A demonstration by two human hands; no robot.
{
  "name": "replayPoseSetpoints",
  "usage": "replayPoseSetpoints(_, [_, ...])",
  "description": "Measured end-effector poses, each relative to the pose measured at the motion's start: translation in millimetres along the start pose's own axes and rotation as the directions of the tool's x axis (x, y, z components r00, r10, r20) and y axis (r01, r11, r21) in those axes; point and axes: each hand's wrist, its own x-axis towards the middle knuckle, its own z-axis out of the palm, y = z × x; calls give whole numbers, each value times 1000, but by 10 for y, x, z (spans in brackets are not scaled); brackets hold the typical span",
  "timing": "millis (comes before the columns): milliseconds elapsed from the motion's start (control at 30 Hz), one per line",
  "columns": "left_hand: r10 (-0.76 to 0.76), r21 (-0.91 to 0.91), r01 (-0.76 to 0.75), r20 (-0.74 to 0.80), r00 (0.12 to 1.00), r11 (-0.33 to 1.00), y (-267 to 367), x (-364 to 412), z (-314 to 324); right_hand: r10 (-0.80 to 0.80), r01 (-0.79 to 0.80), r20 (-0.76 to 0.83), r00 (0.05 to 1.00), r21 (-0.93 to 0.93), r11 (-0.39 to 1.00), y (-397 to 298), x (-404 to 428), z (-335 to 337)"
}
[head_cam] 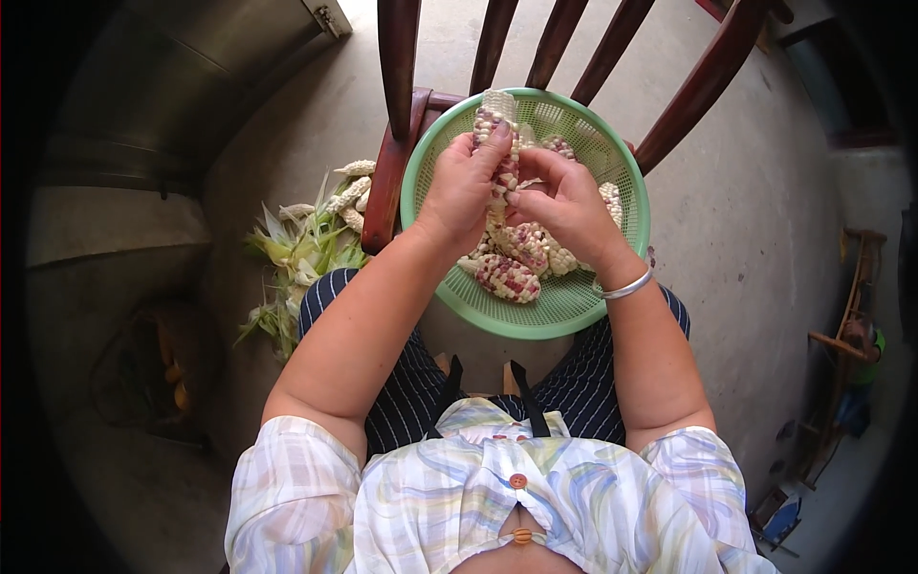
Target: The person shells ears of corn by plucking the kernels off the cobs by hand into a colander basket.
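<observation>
My left hand (466, 176) is closed around a purple-and-white corn cob (495, 122), its thumb pressed on the kernels. The cob stands roughly upright in the view, and its far end is stripped of kernels. My right hand (559, 201) touches the lower part of the same cob with thumb and fingers; a silver bangle circles that wrist. Both hands are over a green plastic mesh basket (534, 330). Several more cobs lie in it, among them a speckled cob (508, 278) near the front, along with what look like loose kernels, partly hidden by my hands.
The basket rests on a dark red wooden chair (391, 179) with a slatted back. Left of it, bare cobs (351, 194) and green husks (305, 251) lie on the floor. At far right, a person (868, 359) is by a wooden bench or chair (839, 344).
</observation>
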Motion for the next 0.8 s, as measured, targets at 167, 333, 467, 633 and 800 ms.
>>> replayPoseSetpoints(167, [100, 303, -88, -25, 995, 949, -78, -37, 109, -12, 12, -61, 998, 0, 1000, 36, 16, 21])
replayPoseSetpoints(333, [94, 392, -69, -44, 995, 918, -112, -8, 82, 21, -17, -72, 997, 55, 998, 0, 18, 45])
replayPoseSetpoints(467, [95, 321, -83, -22, 995, 943, -129, 16, 52, 18, -16, -62, 998, 23, 1000, 0, 11, 16])
replayPoseSetpoints(633, [55, 310, -55, 9, 998, 949, -121, 16, 25, 6, -7, -62, 998, -8, 1000, -27, 3, 2])
replayPoseSetpoints(800, [46, 313, -52, 26, 999, 948, -106, 23, 16, 26, -26, -31, 999, -2, 1000, -25, 9, -25])
